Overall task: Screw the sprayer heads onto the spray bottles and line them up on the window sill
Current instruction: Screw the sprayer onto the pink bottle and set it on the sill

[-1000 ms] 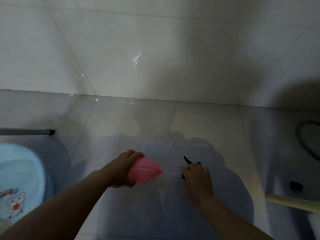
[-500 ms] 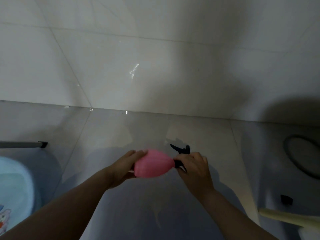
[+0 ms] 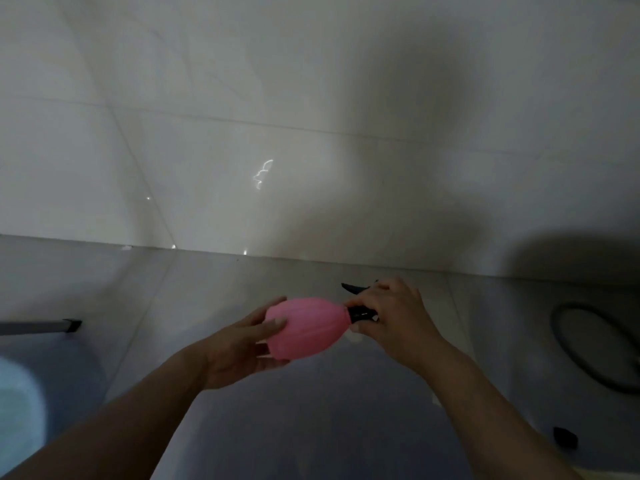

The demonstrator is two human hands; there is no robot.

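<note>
A round pink spray bottle lies on its side in the air above the tiled floor, neck pointing right. My left hand cups its base from below and behind. My right hand is closed around the black sprayer head at the bottle's neck; the black trigger tip sticks out to the upper left of my fingers. Most of the sprayer head is hidden under my right hand. No window sill is in view.
A light blue tub sits at the lower left, with a grey bar above it. A dark hose loops on the floor at the right. A small black piece lies at the lower right. A tiled wall rises behind.
My right hand brought the black sprayer head from the floor up to the bottle's neck. Both hands lifted the bottle, and my left hand shifted down to its base.
</note>
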